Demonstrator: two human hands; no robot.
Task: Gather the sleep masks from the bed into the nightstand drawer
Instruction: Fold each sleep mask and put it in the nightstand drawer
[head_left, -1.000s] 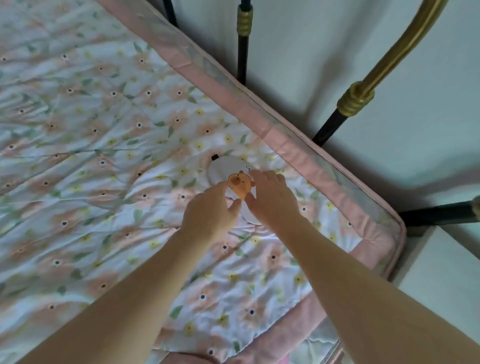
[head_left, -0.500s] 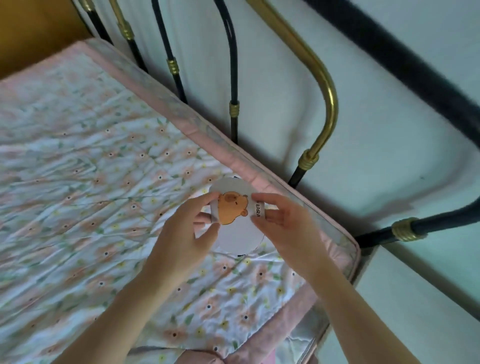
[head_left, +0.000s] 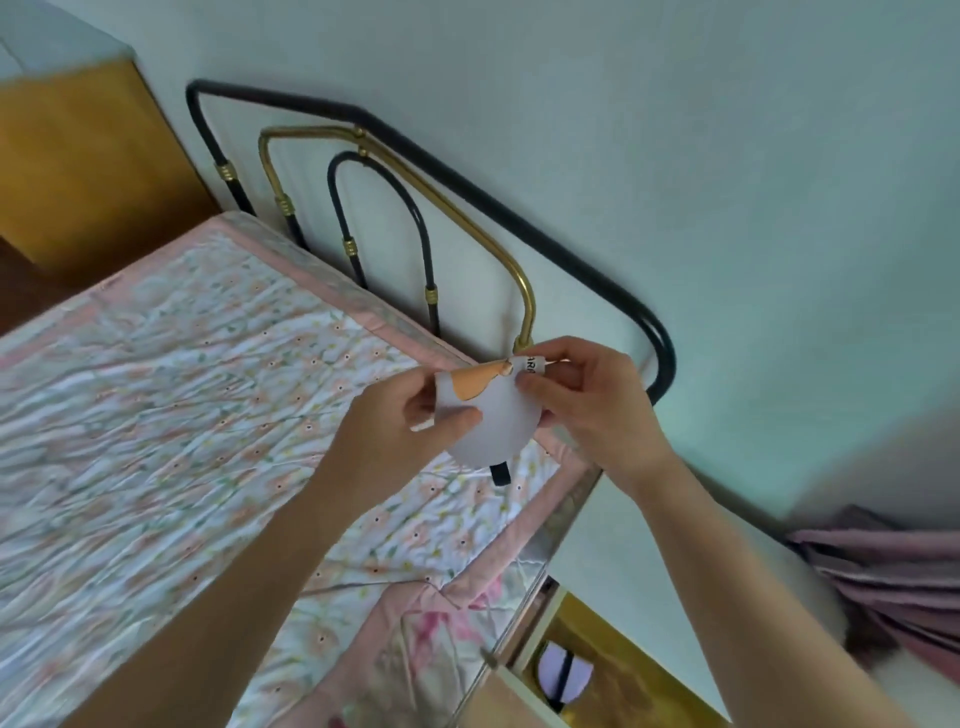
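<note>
Holding mask (head_left: 488, 421) off the bed (head_left: 182, 415) now, a second ago we were only reaching it on the sheet | left hand (head_left: 400, 431) pinches its left edge, right hand (head_left: 587, 395) its top | drawer (head_left: 597, 660) open bottom right, one mask (head_left: 563, 675) already inside | next, we judge: carry down-right, drop in

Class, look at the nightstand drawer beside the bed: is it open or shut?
Open. The drawer is pulled out, its yellow inside showing, with a pale mask with a dark strap lying in it.
</note>
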